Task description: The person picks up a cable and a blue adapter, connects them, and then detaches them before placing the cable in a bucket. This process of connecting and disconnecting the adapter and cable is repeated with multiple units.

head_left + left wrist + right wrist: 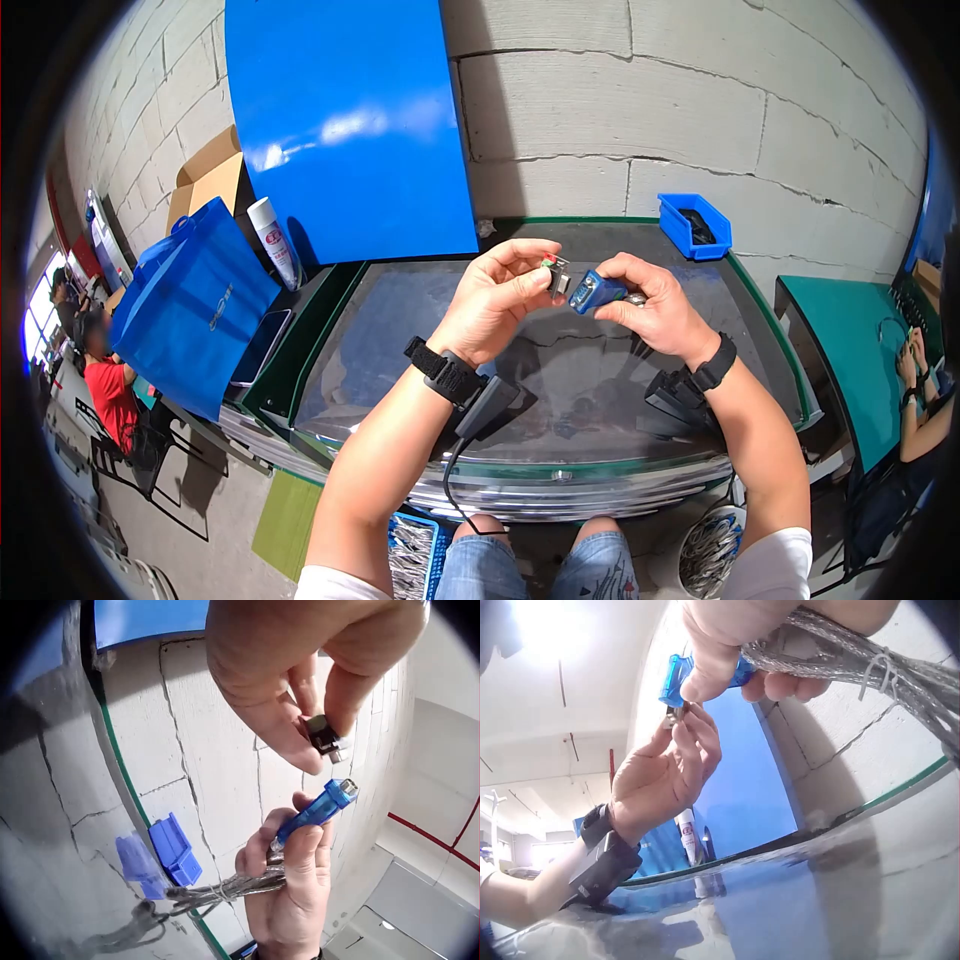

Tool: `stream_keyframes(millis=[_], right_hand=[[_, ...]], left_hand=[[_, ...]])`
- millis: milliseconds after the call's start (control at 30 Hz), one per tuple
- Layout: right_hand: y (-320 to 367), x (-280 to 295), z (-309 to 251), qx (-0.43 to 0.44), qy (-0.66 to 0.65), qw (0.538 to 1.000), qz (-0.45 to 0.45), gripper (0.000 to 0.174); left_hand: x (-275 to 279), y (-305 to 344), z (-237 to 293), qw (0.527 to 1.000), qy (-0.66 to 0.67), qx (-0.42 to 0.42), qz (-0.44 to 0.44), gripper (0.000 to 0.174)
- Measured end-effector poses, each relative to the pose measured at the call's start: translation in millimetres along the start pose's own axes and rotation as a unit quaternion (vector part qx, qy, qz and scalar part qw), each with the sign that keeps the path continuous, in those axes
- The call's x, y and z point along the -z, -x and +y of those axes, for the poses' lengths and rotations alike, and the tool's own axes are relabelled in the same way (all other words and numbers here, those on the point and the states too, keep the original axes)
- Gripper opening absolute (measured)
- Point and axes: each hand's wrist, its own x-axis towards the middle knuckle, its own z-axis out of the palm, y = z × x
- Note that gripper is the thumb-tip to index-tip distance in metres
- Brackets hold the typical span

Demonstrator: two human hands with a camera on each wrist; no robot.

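My left hand (490, 305) pinches a small metal connector with a green part (560, 277) between thumb and fingers. Facing it, my right hand (660, 308) grips the translucent blue plug (592, 292) of a cable. In the left wrist view, the blue plug (319, 810) points its metal end up beside the small connector (324, 739), with a narrow gap between them. A grey braided cable (225, 889) trails from the right hand, bundled with a tie. In the right wrist view this cable (855, 656) passes under the palm.
Both hands are above a dark glossy tabletop (400, 400). At its back right stands a blue bin (682, 235) with dark items inside. To the left are a spray can (275, 245) and a blue bag (195, 305). A bucket of cables (712, 550) stands below, by the right knee.
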Motion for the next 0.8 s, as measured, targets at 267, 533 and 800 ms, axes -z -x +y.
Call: stream_keyframes(millis=[267,533,800], right_hand=[[-0.2,-0.5,4.0,-0.020,-0.058,0.998,-0.008,0.027],[-0.8,-0.1,0.2,-0.011,-0.058,0.998,-0.009,0.027],[-0.5,-0.5,-0.2,-0.018,-0.048,0.999,-0.010,0.028]], left_hand=[[1.3,0.5,-1.4,0.999,-0.027,-0.017,-0.037,0.031],[2.1,1.3,-1.5,0.999,-0.026,-0.028,-0.027,0.031],[0.8,1.8,-0.7,0.998,-0.035,-0.035,-0.025,0.032]])
